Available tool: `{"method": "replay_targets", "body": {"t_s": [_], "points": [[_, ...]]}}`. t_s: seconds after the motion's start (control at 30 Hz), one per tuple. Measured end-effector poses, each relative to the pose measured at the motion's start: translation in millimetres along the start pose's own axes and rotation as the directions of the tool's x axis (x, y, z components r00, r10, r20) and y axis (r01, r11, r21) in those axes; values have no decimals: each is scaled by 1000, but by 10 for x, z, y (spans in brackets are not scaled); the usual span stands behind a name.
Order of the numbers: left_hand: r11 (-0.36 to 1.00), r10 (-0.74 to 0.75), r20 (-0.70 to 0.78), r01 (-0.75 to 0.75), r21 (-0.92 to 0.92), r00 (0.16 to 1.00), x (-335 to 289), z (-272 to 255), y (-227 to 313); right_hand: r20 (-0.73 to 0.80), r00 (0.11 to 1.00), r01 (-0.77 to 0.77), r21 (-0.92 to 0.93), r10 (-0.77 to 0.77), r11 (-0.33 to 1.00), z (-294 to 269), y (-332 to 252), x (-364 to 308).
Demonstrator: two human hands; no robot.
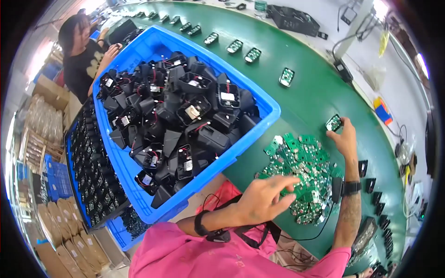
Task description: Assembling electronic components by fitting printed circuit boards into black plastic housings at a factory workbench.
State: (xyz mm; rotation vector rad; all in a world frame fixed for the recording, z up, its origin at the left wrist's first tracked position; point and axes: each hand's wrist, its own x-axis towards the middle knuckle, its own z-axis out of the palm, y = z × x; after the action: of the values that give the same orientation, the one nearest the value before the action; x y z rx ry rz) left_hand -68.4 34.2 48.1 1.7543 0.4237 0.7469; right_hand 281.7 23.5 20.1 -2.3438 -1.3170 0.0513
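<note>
Bright; white lamp (381, 8) glaring upper right; edges fisheye-bent, corners black.

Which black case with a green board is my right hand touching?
The case beyond the green board pile, at your right hand; the other cases lie apart from it.

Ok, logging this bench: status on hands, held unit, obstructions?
Right hand gripping unit, green side up. Left hand open over boards. Nothing visibly blocking either hand.

Pink short-sleeved shirt (185, 255), black straps (351, 188) at both wrists — small dark boxes (337, 189) attached, tattooed right forearm (348, 220)
</note>
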Motion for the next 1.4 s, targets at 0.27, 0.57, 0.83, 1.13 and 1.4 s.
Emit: {"method": "replay_targets", "body": {"t_s": [0.27, 0.57, 0.83, 1.13, 1.4], "points": [[994, -18, -159, 36, 108, 987, -252, -232, -75, -337, 818, 440, -156, -467, 884, 75, -1274, 81], [918, -289, -181, 219, -332, 940, -425, -235, -274, -78, 701, 712, 2, -709, 703, 216, -2988, -491], [561, -221, 36, 157, -813, 975, -352, -289, -292, -146, 659, 747, 10, -738, 665, -331, -2168, -1677], [473, -469, 199, 435, -767, 861, -298, -190, -523, 50, 984, 169, 35, -171, 985, 1, -970, -818], [447, -516, 259, 514, -732, 817, -294, -97, -602, 78, 991, 109, -6, -108, 994, 424, -560, -430]]}}
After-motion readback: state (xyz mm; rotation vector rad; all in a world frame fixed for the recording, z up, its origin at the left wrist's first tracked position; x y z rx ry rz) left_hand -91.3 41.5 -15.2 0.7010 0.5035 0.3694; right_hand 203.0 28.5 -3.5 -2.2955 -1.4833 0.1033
